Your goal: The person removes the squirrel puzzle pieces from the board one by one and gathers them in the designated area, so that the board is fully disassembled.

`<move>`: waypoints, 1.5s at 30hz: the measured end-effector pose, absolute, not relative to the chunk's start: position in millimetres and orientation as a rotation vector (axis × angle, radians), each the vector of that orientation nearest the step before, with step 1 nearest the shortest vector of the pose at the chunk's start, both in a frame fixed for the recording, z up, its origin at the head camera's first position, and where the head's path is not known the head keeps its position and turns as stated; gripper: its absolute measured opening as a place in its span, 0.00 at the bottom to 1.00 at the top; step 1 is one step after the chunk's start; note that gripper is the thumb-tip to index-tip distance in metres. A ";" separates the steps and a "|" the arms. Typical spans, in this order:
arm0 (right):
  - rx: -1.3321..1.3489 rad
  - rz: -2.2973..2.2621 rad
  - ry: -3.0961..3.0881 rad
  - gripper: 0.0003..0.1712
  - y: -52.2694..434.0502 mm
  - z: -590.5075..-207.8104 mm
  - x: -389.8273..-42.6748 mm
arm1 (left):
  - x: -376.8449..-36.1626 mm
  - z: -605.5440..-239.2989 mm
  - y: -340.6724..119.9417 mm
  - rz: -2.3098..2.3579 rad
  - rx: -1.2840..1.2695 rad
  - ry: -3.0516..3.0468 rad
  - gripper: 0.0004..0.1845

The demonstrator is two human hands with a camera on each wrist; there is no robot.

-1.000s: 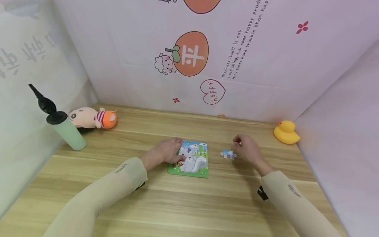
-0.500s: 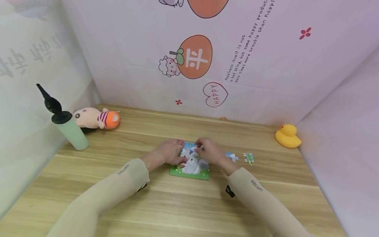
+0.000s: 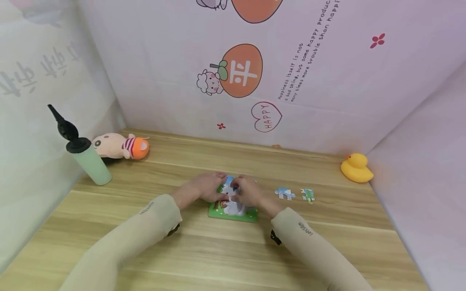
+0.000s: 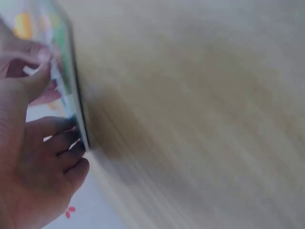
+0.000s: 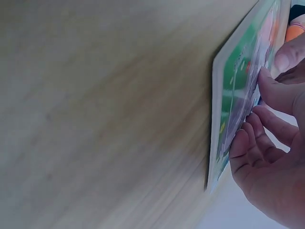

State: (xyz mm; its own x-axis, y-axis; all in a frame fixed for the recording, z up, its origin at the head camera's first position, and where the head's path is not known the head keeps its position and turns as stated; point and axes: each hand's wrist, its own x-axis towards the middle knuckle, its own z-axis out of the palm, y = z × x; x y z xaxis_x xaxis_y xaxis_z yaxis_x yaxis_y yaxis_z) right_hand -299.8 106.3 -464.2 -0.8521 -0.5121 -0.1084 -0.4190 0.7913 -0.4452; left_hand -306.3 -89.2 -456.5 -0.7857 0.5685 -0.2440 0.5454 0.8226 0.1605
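My left hand [image 3: 209, 187] holds the left side of a square jigsaw puzzle board [image 3: 233, 217] with a grey squirrel picture, flat on the table. Its fingers reach the far edge while the thumb lies on the picture, as the left wrist view shows. Over the upper right of the board, my right hand [image 3: 249, 192] bends thumb and fingers close together, the two thumbs nearly meeting. What it pinches, seemingly a jigsaw piece, is mostly hidden by the fingers. To the right lie two loose pieces, one blue and white [image 3: 285, 193], one green [image 3: 308, 195].
A yellow rubber duck [image 3: 356, 167] sits at the back right corner. At the back left stand a pale green hand pump [image 3: 92, 165] with a black nozzle and a pink and orange plush toy [image 3: 116, 146]. Printed cloth walls [image 3: 174, 93] enclose the wooden table [image 3: 204, 258].
My right hand has moved left from the loose pieces onto the board, then slightly nearer the left thumb. Both loose pieces now show. The left hand has stayed on the board.
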 end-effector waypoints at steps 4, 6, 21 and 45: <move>-0.706 -0.597 2.756 0.23 106.7 -465.0 -300.1 | -309.0 -454.6 -96.7 0.162 0.862 2.691 0.50; -0.702 -0.598 2.760 0.23 106.6 -465.4 -300.8 | -310.3 -454.1 -100.9 0.148 0.847 2.676 0.54; -0.707 -0.594 2.782 0.23 102.2 -465.4 -304.6 | -313.2 -466.5 -122.0 0.324 0.811 2.605 0.66; -0.742 -0.583 2.911 0.18 81.8 -469.8 -300.8 | -315.0 -467.3 -116.5 0.270 0.750 2.631 0.54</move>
State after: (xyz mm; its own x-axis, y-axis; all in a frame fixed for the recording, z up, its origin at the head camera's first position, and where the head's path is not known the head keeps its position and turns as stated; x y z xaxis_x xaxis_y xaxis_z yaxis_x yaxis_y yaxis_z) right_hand -300.8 81.8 -469.8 -0.8793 -0.4759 0.0154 -0.4451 0.8101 -0.3817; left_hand -315.0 -116.5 -467.3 -0.7808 0.5400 -0.3144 0.4649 0.8382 0.2851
